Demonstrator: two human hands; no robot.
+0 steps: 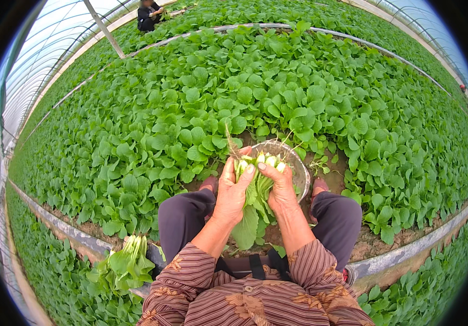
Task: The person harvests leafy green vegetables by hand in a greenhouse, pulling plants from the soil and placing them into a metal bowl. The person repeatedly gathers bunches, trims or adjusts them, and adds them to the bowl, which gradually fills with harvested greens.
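Between both hands I grip a bunch of leafy green vegetables (257,195), its pale stem bases upward and its leaves hanging toward me. My left hand (234,185) wraps the left side of the bunch, and a thin root with soil sticks up beside its fingers. On the right side, my right hand (277,181) closes around the stems, its thumb close to the left thumb. Under and behind the bunch is a round metal basin (302,173) on the soil between my feet; the hands and bunch hide much of its inside.
Dense leafy plants (226,89) grow ahead and to both sides. A pulled bunch of greens (130,261) lies on the concrete bed edge (71,232) at lower left. Loose seedlings (318,165) lie right of the basin. Another person (148,16) crouches far off at upper left, near a post (103,28).
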